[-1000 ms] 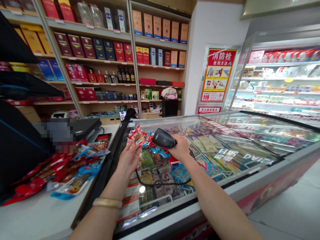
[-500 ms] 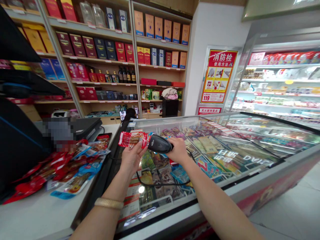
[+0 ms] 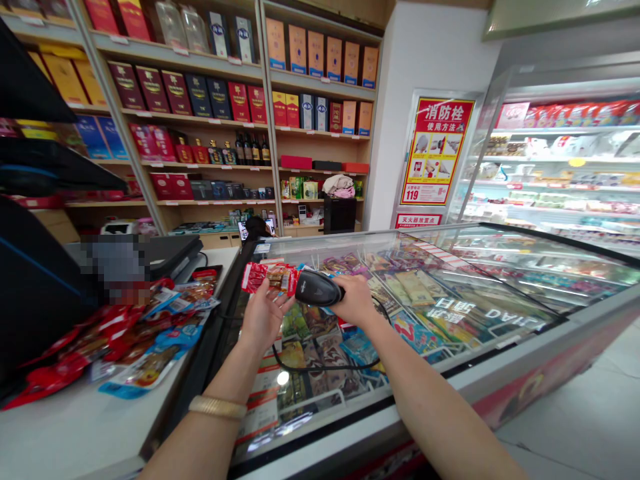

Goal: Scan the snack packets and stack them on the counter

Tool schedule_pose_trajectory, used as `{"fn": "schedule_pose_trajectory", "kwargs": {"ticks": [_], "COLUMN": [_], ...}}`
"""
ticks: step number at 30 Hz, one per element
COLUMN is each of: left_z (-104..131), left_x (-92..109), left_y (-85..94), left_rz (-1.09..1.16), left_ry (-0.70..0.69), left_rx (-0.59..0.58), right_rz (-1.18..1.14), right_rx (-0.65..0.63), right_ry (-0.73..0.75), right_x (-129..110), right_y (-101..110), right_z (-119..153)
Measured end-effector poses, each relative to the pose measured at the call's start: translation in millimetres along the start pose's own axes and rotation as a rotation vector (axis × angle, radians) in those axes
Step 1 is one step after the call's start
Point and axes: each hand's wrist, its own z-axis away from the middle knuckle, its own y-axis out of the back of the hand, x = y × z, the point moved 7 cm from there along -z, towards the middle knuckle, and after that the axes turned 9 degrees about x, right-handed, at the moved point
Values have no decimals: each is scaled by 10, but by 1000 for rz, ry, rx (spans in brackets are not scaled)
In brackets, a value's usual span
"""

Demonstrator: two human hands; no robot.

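Observation:
My left hand (image 3: 265, 315) holds a small red snack packet (image 3: 273, 277) with brown food showing through its clear middle. A black barcode scanner (image 3: 318, 288) is gripped in my right hand (image 3: 356, 300), its head close against the packet's right end. From the scanner a black cable (image 3: 325, 369) loops down over the glass top of the chest freezer (image 3: 500, 267). Both hands are above this glass. At the left, a heap of red and blue snack packets (image 3: 150, 333) lies on the white counter (image 3: 70, 433).
Behind the heap stand a dark device (image 3: 175, 257) and a black monitor (image 3: 35, 267). Shelves of boxed bottles (image 3: 215, 97) line the back wall, where a person's head (image 3: 256, 228) shows low down. To the right are a red poster (image 3: 437, 152) and a lit refrigerated display (image 3: 565, 160).
The packet has turned slightly in my left hand, and its fingers have spread and shifted on it. The scanner has tipped a little and stays beside the packet.

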Motion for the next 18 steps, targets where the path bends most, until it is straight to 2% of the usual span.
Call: {"fn": "schedule_pose_trajectory", "kwargs": {"ticks": [14,16,18], "left_z": [24,32,20], "left_x": [-4,39,183], "left_y": [-9,-17,-8], "left_rz": [35,36,58], "left_ry": [4,-2,-54], "left_rx": [14,35,69], "right_rz": [34,26,17], "right_rx": [-10,2,15], "right_ry": [-8,-18,-25], "right_x": [2,11,24], "right_y": [12,30,46], "right_z": [0,-5,-8]}}
